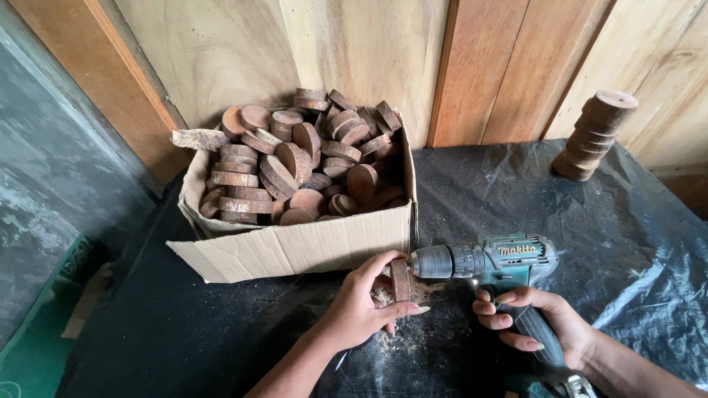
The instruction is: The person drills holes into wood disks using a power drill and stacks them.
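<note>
Left hand (361,302) clamped on upright wooden disc (400,280), right hand (535,320) tight around cordless drill (490,264) beside cardboard box (295,247).

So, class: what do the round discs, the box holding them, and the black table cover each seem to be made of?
The discs look like raw wood: brown, matt, rough-edged, with pale sawdust under the one in the left hand. The box looks like plain brown cardboard, with a torn flap. The cover seems to be thin black plastic sheet, since it is glossy and creased.
</note>
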